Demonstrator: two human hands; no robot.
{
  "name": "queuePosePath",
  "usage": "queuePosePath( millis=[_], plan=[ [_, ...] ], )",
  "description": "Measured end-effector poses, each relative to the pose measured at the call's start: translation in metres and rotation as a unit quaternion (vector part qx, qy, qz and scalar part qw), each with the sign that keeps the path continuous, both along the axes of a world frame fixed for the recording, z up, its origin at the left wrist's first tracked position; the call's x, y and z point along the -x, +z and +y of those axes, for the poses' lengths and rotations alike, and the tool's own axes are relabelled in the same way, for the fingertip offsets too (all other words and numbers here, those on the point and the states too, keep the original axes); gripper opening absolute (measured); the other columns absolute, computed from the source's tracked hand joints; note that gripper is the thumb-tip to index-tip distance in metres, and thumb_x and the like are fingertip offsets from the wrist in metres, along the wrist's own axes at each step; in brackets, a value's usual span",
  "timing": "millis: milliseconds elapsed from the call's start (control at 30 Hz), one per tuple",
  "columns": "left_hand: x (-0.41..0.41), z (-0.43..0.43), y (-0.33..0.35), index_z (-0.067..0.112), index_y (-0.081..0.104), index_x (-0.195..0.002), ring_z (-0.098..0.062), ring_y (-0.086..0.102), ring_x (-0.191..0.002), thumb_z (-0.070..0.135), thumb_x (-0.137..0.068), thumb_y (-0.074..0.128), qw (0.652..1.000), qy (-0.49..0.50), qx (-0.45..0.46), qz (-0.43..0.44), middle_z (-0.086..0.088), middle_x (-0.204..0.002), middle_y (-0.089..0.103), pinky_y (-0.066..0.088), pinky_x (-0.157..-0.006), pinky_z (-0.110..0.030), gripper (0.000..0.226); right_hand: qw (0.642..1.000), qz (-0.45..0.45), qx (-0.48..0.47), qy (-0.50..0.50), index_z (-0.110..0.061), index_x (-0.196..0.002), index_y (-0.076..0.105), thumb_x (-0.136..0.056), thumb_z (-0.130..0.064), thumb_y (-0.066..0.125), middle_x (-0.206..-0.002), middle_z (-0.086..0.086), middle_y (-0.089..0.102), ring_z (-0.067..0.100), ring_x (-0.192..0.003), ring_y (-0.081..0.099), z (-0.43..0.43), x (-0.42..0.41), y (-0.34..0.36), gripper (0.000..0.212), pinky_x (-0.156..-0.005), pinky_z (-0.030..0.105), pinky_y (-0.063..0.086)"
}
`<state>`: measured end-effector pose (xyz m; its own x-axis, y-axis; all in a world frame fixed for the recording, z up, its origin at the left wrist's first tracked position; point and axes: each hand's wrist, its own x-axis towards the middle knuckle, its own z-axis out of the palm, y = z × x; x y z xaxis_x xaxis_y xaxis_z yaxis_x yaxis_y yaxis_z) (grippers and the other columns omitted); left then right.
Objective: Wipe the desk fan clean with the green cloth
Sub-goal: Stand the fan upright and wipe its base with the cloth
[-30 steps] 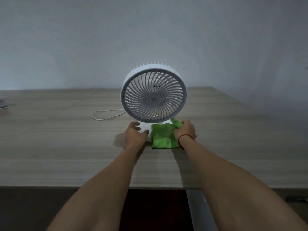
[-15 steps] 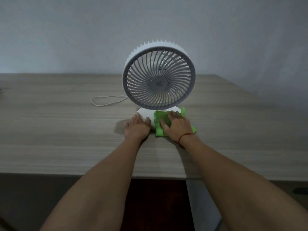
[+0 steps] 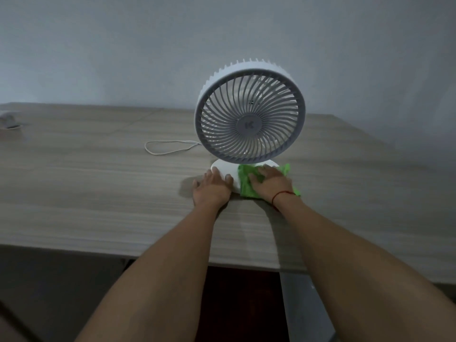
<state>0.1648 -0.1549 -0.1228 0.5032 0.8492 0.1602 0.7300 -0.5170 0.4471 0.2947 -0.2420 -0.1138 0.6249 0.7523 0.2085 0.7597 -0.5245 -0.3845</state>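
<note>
A white desk fan (image 3: 249, 114) stands upright on the wooden table (image 3: 98, 193), its round grille facing me and its flat white base (image 3: 225, 169) below. My right hand (image 3: 270, 185) lies flat on the green cloth (image 3: 246, 186), pressing it onto the right part of the base. The cloth spreads out from under my palm onto the table. My left hand (image 3: 213, 187) rests with straight fingers against the left side of the base, holding nothing.
A thin white cable (image 3: 167, 146) loops on the table left of the fan. A small pale object (image 3: 9, 120) sits at the far left edge. The table's near edge runs across below my forearms; a grey wall stands behind.
My right hand has gone from gripping the cloth's right edge to lying flat on top of it over the fan base. The view has shifted, so the fan appears further right.
</note>
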Motion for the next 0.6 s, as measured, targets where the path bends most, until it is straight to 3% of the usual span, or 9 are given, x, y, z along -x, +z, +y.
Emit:
queuePosePath(
  millis=[133, 267, 433, 600],
  plan=[
    [0.0, 0.003, 0.0, 0.01, 0.03, -0.143, -0.028, 0.038, -0.137, 0.048, -0.095, 0.022, 1.0, -0.004, 0.006, -0.003, -0.011, -0.149, 0.04, 0.022, -0.114, -0.048, 0.061, 0.997, -0.049, -0.032, 0.05, -0.023, -0.132, 0.054, -0.09, -0.055, 0.045, -0.142, 0.003, 0.052, 0.023, -0.134, 0.044, -0.012, 0.029, 0.001, 0.054, -0.117, 0.041, 0.023],
    [0.0, 0.005, 0.0, 0.011, 0.029, -0.144, -0.028, 0.038, -0.138, 0.049, -0.096, 0.022, 1.0, 0.0, 0.006, -0.002, -0.011, -0.15, 0.038, 0.024, -0.112, -0.045, 0.062, 0.997, -0.004, -0.046, 0.064, -0.025, -0.131, 0.057, -0.093, -0.043, 0.048, -0.143, 0.0, 0.053, 0.023, -0.133, 0.046, -0.015, 0.022, 0.005, 0.043, -0.113, 0.035, 0.031],
    [-0.004, 0.009, -0.005, 0.011, 0.027, -0.144, -0.027, 0.039, -0.136, 0.048, -0.095, 0.021, 1.0, 0.003, -0.013, 0.007, -0.011, -0.147, 0.041, 0.026, -0.11, -0.046, 0.061, 0.995, 0.041, -0.088, -0.018, -0.007, -0.108, 0.068, -0.094, -0.027, 0.048, -0.118, 0.019, 0.066, 0.038, -0.11, 0.061, 0.0, 0.0, 0.009, 0.031, -0.093, 0.041, 0.05],
    [-0.006, 0.014, -0.007, 0.011, 0.032, -0.138, -0.028, 0.042, -0.131, 0.047, -0.096, 0.021, 0.999, -0.004, -0.033, 0.014, -0.01, -0.142, 0.044, 0.028, -0.106, -0.047, 0.057, 0.988, 0.083, -0.072, -0.111, -0.007, -0.118, 0.06, -0.098, -0.021, 0.04, -0.129, 0.016, 0.06, 0.035, -0.121, 0.055, 0.022, -0.025, 0.021, 0.032, -0.104, 0.042, 0.041]
  ],
)
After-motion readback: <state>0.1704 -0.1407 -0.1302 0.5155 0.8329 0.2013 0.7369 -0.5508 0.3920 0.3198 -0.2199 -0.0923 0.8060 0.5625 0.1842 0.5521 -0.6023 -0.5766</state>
